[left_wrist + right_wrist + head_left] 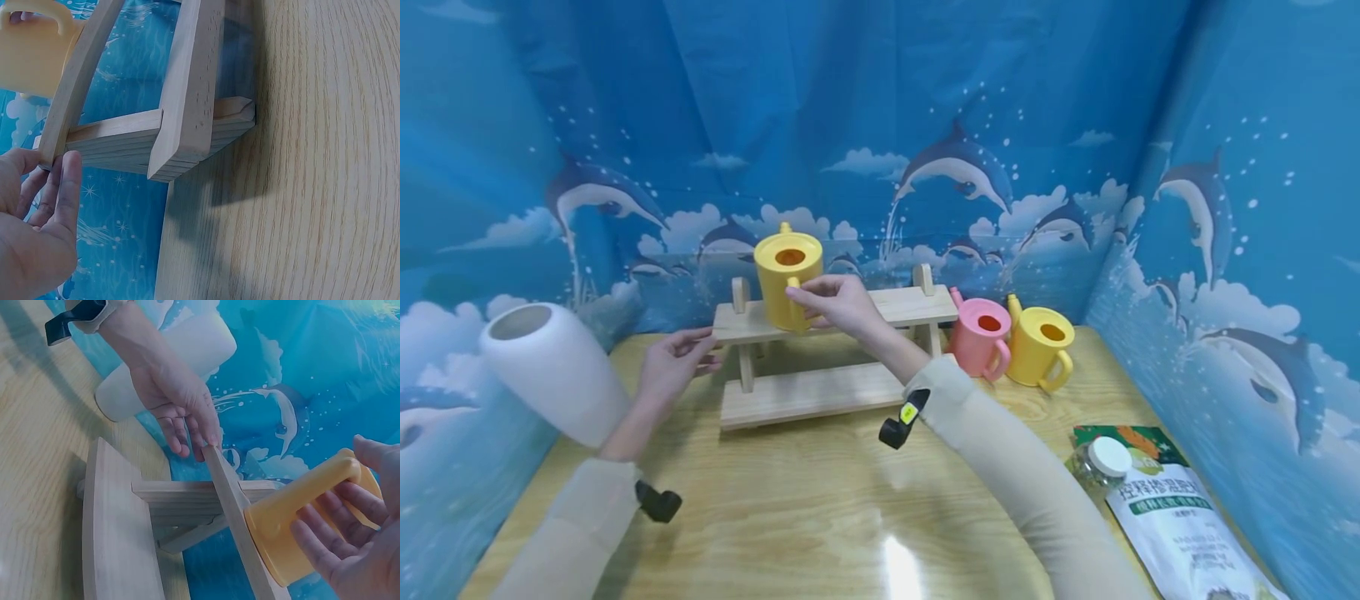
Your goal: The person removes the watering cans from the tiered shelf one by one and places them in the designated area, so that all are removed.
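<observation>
A yellow watering can [777,287] stands at the left of the upper board on a two-tier wooden shelf [816,393]. My right hand [838,302] holds it by the handle, which faces me; in the right wrist view, the fingers [331,531] pass inside the handle loop. The can's base meets the board there. With thumb and fingertips, my left hand [673,362] pinches the left end of the upper board, as the left wrist view shows at the board's corner [56,134]. A white vase [561,371] leans just left of this hand.
Right of the shelf stand a pink watering can [977,337] and a second yellow watering can [1037,346]. A white-capped jar [1101,462] and a printed pouch [1180,517] lie at the table's right. A blue dolphin-print curtain [865,100] encloses the table.
</observation>
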The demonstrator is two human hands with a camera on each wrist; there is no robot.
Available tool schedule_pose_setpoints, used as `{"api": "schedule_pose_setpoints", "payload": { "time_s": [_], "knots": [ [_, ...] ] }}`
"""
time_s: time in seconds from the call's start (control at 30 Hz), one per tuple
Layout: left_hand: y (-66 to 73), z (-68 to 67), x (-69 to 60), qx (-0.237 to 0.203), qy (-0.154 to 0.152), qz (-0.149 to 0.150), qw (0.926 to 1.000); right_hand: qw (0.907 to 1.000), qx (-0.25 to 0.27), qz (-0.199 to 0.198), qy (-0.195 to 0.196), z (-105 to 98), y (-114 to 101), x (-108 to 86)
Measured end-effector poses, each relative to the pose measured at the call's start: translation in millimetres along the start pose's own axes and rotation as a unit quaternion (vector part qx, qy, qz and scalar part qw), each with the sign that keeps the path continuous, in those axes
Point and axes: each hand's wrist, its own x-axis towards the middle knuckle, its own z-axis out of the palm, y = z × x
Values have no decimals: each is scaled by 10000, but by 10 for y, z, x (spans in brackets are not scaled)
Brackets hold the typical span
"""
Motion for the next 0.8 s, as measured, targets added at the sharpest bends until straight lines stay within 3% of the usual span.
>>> {"api": "schedule_pose_setpoints", "payload": {
  "time_s": [0.53, 0.8],
  "knots": [
    [18, 5, -7, -20, -16, 4, 10000, 9996, -164, 234, -85, -79, -29, 13],
    [9, 6, -3, 83, -12, -53, 10000, 9966, 455, 571, -371, -290, -21, -41]
  ]
}}
